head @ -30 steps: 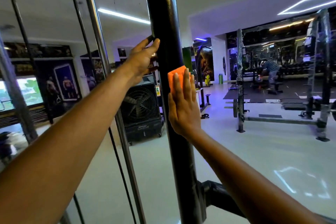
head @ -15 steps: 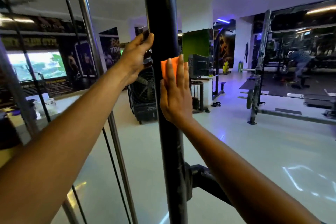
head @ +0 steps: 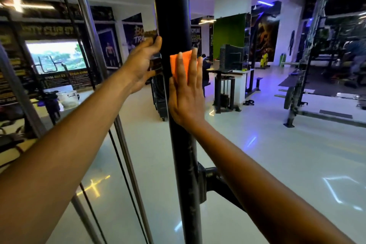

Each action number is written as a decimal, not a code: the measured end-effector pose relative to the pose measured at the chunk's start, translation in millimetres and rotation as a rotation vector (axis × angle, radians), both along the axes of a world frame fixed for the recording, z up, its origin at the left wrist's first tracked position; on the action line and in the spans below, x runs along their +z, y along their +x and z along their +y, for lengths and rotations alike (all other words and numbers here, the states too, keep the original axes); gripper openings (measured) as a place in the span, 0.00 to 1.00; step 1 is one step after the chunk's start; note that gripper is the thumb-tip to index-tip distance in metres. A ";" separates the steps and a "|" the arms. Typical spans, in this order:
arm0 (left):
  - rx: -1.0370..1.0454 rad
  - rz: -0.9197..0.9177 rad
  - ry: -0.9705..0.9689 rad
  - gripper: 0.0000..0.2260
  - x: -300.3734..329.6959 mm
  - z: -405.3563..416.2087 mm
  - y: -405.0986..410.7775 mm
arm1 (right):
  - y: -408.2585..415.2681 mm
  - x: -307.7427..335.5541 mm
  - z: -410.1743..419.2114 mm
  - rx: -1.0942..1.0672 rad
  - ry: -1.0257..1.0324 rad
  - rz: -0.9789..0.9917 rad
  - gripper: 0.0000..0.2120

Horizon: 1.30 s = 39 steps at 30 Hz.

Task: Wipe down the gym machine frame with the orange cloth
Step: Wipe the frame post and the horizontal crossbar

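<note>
Gym hall behind the work

A green panel point(head: 229, 29) stands mid-room above a dark desk point(head: 225, 77); a squat rack point(head: 303, 77) stands right, posters point(head: 111, 49) line the left wall.

Two bare forearms, left hand point(head: 141, 65), right hand point(head: 186, 93), no sleeves visible

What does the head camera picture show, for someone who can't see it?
A right hand presses an orange cloth flat against a black gym pole. The left hand touches the pole's other side, in a gym.
</note>
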State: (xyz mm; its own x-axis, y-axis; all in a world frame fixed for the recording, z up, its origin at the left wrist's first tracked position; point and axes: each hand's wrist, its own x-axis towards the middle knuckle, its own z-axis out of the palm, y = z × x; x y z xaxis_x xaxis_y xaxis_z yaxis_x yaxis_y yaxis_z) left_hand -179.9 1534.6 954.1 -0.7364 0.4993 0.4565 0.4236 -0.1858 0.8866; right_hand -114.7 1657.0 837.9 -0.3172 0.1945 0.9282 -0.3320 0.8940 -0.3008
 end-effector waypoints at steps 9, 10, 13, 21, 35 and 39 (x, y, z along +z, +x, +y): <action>-0.037 -0.036 -0.037 0.17 -30.4 -7.8 -3.9 | 6.7 -88.7 -3.7 -0.062 -0.030 -0.083 0.33; -0.045 -0.037 -0.038 0.17 -32.4 -9.1 -4.5 | 7.7 -89.9 -4.2 -0.056 -0.028 -0.091 0.32; -0.067 -0.026 -0.055 0.18 -36.8 -11.5 -5.8 | 2.3 -46.0 -5.9 -0.044 -0.035 -0.026 0.31; -0.123 -0.043 -0.069 0.17 -58.8 -14.6 -11.8 | -1.6 -81.8 -16.1 -0.163 0.011 -0.012 0.31; -0.166 -0.046 -0.108 0.17 -95.4 -23.7 -10.3 | -1.7 -137.9 -28.1 -0.199 -0.048 -0.037 0.33; -0.156 -0.063 -0.143 0.16 -124.2 -28.2 -7.0 | 14.5 -223.0 -39.2 -0.205 -0.104 -0.209 0.38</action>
